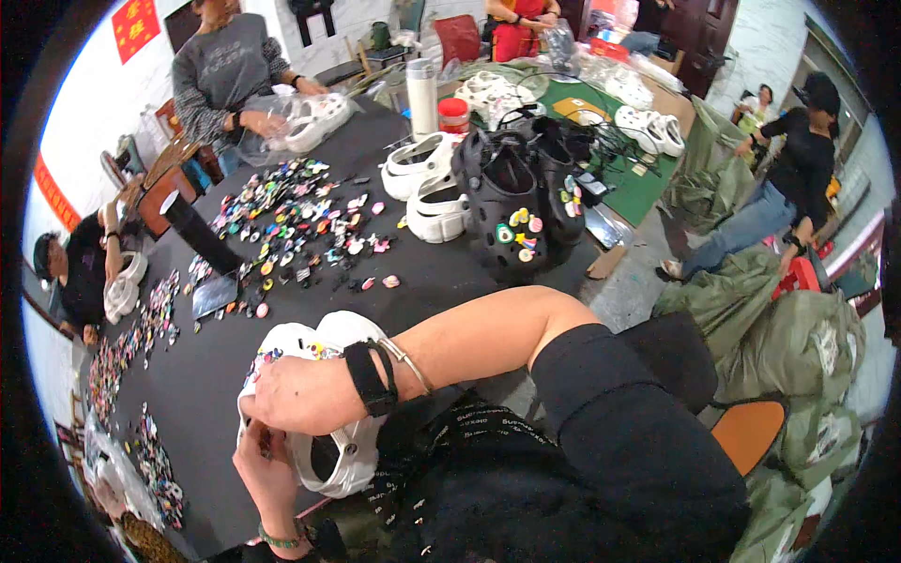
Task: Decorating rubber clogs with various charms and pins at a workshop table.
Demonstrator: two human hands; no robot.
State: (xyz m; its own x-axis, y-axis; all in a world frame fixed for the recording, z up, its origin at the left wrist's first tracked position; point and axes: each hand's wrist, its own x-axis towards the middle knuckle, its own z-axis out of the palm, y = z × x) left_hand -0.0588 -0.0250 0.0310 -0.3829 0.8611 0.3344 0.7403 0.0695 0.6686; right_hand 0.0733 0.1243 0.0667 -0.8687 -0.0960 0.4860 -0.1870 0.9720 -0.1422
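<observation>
Black filled the widest stretch of the scene: a broad tabletop [441, 286], and on its far side, right of centre, stood a big pair of black clogs [493, 192], fronts toward the wearer, bright with trinkets. Next down in size, and right in the thick of it, came the white clogs [355, 328], side by side at the near edge, just in front of the wearer's body, colourful charms [324, 353] showing on top. Over them went the right hand [300, 394], its forearm cutting across from the right, back of the hand uppermost, fingers curled down at the shoe's left side. Up from below came the left hand [266, 469], fingers bent and bunched close to the right hand's fingertips; whether they pinched anything small, or just the shoe's rim, I couldn't tell. And here was the danger, as I judged it: with both sets of fingers crowded together, a small piece could easily have slipped loose, while uneven pressure might have skidded the pair toward the edge. Smallest of all, loose shoe charms [282, 211] lay scattered beyond; anything dropped among them would have been hard to pick out.
</observation>
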